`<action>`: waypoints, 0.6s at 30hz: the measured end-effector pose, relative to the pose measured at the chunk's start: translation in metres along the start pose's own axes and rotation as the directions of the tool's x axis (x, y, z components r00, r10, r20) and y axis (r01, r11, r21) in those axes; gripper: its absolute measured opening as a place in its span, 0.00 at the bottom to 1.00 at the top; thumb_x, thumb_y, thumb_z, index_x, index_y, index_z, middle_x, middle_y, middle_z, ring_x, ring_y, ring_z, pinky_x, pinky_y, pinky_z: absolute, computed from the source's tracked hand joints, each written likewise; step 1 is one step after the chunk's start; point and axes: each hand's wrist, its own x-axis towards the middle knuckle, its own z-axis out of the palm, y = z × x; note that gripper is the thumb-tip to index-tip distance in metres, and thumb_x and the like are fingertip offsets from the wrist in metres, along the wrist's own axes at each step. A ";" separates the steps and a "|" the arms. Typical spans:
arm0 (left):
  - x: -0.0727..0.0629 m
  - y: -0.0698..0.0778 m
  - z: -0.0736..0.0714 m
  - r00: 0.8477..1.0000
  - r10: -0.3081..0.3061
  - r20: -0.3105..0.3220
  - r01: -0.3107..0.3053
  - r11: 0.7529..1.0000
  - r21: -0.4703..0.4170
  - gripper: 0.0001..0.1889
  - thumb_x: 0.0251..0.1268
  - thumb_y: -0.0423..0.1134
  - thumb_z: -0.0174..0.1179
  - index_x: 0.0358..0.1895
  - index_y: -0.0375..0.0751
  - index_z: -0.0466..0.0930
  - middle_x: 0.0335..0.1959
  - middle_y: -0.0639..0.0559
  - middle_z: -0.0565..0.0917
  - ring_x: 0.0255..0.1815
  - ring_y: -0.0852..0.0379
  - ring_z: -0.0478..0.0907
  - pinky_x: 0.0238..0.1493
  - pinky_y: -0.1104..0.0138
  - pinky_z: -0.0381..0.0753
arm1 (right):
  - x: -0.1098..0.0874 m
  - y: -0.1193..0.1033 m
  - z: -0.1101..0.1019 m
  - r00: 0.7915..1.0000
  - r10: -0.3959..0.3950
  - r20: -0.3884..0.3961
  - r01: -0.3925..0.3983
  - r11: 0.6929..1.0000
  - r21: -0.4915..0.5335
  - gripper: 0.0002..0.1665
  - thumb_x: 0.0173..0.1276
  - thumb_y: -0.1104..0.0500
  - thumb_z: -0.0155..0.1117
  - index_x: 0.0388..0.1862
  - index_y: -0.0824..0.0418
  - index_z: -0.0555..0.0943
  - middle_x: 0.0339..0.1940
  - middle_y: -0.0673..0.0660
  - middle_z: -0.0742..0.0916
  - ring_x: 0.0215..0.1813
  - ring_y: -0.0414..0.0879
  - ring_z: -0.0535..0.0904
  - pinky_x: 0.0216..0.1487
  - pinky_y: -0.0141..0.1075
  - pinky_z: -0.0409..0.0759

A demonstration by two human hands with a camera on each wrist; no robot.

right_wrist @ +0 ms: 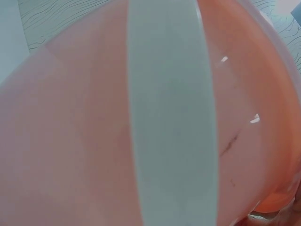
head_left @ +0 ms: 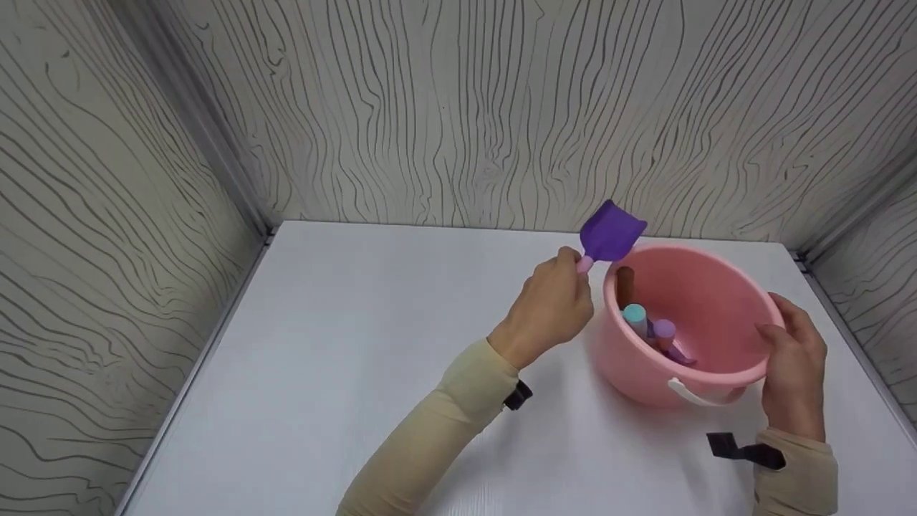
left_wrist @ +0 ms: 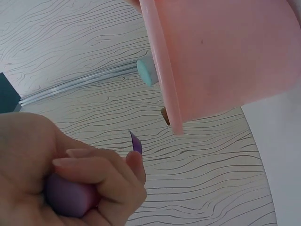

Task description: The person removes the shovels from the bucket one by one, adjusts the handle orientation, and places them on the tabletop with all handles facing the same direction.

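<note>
My left hand [head_left: 548, 308] grips the pink handle of a toy shovel, its purple blade [head_left: 611, 231] raised beside the bucket's left rim. In the left wrist view the curled fingers wrap a lilac handle end [left_wrist: 70, 197]. A pink bucket [head_left: 623, 373] stands tilted toward the left at the table's right side. My right hand [head_left: 797, 365] holds its right rim, thumb over the edge. Inside the bucket lean a teal-topped handle [head_left: 635, 315], a brown handle [head_left: 625, 285] and a lilac-topped handle [head_left: 665, 331]; their lower parts are mostly hidden.
The bucket's white carrying handle [head_left: 695, 395] hangs at its near side and fills much of the right wrist view. A white table [head_left: 344, 344] extends to the left. Wood-grain panels [head_left: 430, 107] enclose it at the back and both sides.
</note>
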 end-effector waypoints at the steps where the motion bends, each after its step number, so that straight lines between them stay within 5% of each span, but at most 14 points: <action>1: -0.001 -0.002 0.001 1.000 -0.001 -0.005 0.001 1.000 -0.009 0.16 0.86 0.36 0.48 0.63 0.28 0.74 0.38 0.46 0.81 0.28 0.60 0.75 0.27 0.75 0.75 | 0.000 0.000 0.000 1.000 0.002 -0.002 -0.002 1.000 -0.006 0.31 0.86 0.62 0.49 0.84 0.56 0.65 0.72 0.47 0.74 0.62 0.37 0.76 0.51 0.21 0.82; 12: -0.008 -0.023 0.021 0.996 -0.026 -0.089 0.018 0.995 -0.093 0.17 0.86 0.35 0.50 0.66 0.28 0.73 0.39 0.47 0.80 0.34 0.61 0.75 0.35 0.74 0.78 | 0.000 0.000 -0.003 1.000 0.013 0.005 -0.013 1.000 -0.013 0.31 0.86 0.60 0.50 0.85 0.55 0.64 0.72 0.47 0.74 0.61 0.37 0.77 0.51 0.20 0.82; 18: -0.010 -0.034 0.034 0.994 -0.078 -0.081 0.069 0.991 -0.116 0.20 0.85 0.34 0.49 0.71 0.29 0.68 0.52 0.41 0.83 0.43 0.59 0.77 0.47 0.69 0.82 | 0.000 0.001 -0.003 1.000 0.010 0.018 -0.011 1.000 0.008 0.30 0.86 0.60 0.50 0.84 0.54 0.65 0.70 0.46 0.74 0.61 0.37 0.77 0.51 0.21 0.83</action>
